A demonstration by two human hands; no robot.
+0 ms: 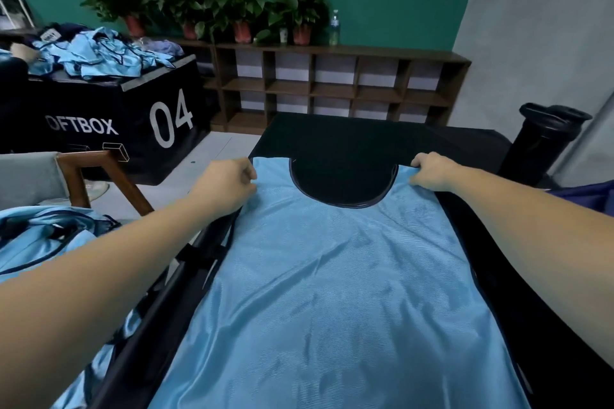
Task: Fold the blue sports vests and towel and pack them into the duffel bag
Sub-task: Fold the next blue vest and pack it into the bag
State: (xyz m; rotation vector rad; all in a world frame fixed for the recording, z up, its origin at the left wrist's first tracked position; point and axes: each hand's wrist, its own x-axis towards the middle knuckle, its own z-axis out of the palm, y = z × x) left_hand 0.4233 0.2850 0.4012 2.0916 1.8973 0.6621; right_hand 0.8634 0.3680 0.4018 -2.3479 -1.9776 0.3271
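Observation:
A light blue sports vest [335, 276] with dark trim lies flat and spread out on a black surface [332, 136], neck opening at the far end. My left hand [229, 183] pinches its left shoulder strap. My right hand [432, 171] pinches the right shoulder strap. Both arms reach forward along the vest's sides. More blue vests [40, 236] lie crumpled at my near left. Another heap of blue vests [99, 53] sits on a black box at the far left. No duffel bag or towel can be made out for certain.
The black box marked "04" [133, 109] stands at the left. A wooden chair frame [99, 176] is beside my left arm. A low brown shelf [332, 83] with potted plants lines the green wall. A black cylinder [545, 139] stands at the right.

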